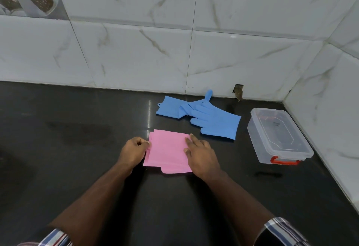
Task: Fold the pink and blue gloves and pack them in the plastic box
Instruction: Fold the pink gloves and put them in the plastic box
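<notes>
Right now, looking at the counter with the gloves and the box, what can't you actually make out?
Head view only:
- Pink gloves: fold layers and glove count, hidden in the stack and under both hands.
- Left hand: fingertips curl out of sight at the pink edge.
- Blue gloves: overlapped, so the lower one's shape is hidden.
- Plastic box: glare on clear plastic hides whether a lid is on.

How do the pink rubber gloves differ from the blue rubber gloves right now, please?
The pink rubber gloves are folded into a flat square; the blue rubber gloves lie unfolded, fingers showing. Both hands, left hand and right hand, touch the pink; nothing touches the blue. Both rest on the black counter.
</notes>
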{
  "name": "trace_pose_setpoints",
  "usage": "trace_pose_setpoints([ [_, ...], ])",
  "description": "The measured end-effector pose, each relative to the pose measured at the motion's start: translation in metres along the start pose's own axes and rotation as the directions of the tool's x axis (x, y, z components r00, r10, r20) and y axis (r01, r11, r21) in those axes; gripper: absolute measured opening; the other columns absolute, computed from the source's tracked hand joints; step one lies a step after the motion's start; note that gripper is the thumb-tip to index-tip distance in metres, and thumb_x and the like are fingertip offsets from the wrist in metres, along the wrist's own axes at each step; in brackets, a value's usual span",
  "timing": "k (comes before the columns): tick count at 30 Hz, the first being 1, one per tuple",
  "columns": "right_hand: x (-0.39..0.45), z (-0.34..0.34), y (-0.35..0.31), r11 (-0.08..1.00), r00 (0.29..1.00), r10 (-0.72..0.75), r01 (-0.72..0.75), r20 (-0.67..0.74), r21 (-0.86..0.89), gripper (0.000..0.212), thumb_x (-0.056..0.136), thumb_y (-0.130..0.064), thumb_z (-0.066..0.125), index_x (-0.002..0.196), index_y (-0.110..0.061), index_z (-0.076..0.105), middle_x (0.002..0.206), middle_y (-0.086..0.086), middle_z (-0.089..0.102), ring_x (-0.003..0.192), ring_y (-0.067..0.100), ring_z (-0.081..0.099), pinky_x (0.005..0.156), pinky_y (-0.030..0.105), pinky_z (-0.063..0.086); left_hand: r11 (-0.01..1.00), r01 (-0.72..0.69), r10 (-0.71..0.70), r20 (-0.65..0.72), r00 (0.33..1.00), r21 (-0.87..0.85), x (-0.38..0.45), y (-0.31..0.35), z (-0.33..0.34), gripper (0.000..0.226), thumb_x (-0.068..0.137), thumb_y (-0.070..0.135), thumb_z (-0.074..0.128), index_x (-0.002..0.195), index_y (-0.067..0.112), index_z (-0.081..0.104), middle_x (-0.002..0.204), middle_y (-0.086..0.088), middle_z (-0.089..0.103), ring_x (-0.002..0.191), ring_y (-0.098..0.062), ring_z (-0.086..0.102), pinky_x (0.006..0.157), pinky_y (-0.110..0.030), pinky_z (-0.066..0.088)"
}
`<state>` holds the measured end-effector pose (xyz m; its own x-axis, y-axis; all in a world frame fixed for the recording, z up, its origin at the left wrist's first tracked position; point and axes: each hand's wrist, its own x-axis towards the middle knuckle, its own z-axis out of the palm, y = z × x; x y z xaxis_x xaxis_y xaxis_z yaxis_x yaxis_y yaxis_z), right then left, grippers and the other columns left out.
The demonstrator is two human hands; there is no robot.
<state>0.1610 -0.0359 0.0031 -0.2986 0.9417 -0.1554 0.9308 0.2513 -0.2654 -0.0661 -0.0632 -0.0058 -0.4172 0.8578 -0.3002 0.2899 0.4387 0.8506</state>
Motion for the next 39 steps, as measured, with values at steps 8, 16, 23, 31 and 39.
trace_pose_setpoints([
  [8,0.003,0.012,-0.004,0.996,0.997,-0.008,0.015,0.071,-0.091,0.056,0.104,-0.049,0.024,0.155,-0.035,0.009,0.166,-0.006,0.002,0.152,0.025,0.002,0.118,0.054,0.013,0.997,-0.006,0.011,-0.064,0.998,0.08,0.001,-0.003,0.005,0.021,0.094,0.02,0.057,0.078,0.007,0.056,0.077,-0.007,0.062,0.07,-0.019,0.053,0.062,-0.034,0.041],
  [16,0.006,0.011,-0.014,0.988,0.989,-0.131,0.136,0.072,-0.076,0.056,0.104,-0.048,0.024,0.156,-0.035,0.008,0.166,-0.003,-0.004,0.152,0.022,-0.006,0.122,0.051,0.004,0.996,-0.008,0.015,-0.072,0.997,0.091,0.001,-0.005,0.007,0.02,0.094,0.02,0.057,0.08,0.006,0.061,0.083,-0.009,0.067,0.074,-0.02,0.057,0.066,-0.036,0.045],
  [23,0.008,0.01,-0.026,0.98,0.977,-0.19,0.194,0.093,-0.035,0.054,0.104,-0.046,0.027,0.156,-0.035,0.012,0.166,-0.001,-0.001,0.152,0.025,-0.006,0.122,0.047,0.005,0.989,-0.037,0.046,-0.06,0.997,0.142,0.0,-0.004,0.01,0.034,0.089,0.042,0.068,0.082,0.009,0.065,0.08,-0.003,0.069,0.079,-0.022,0.065,0.066,-0.035,0.047],
  [31,0.011,-0.002,-0.013,0.9,0.981,0.156,-0.092,-0.118,0.426,0.056,0.099,-0.034,0.054,0.15,-0.024,0.036,0.157,0.001,0.034,0.144,0.02,0.031,0.116,0.035,0.027,0.991,-0.046,0.056,-0.08,0.995,0.129,0.005,-0.003,0.01,0.032,0.087,0.029,0.072,0.065,0.012,0.056,0.064,-0.003,0.059,0.062,-0.02,0.051,0.058,-0.03,0.037],
  [39,0.034,-0.019,0.001,0.155,0.842,0.325,-0.497,0.431,0.854,0.039,0.087,-0.01,0.072,0.122,-0.002,0.057,0.111,0.01,0.069,0.097,0.023,0.069,0.075,0.036,0.06,1.0,0.01,-0.01,0.001,1.0,0.028,0.012,-0.008,0.004,0.033,0.09,0.031,0.063,0.075,0.001,0.063,0.081,-0.015,0.071,0.068,-0.023,0.058,0.07,-0.04,0.05],
])
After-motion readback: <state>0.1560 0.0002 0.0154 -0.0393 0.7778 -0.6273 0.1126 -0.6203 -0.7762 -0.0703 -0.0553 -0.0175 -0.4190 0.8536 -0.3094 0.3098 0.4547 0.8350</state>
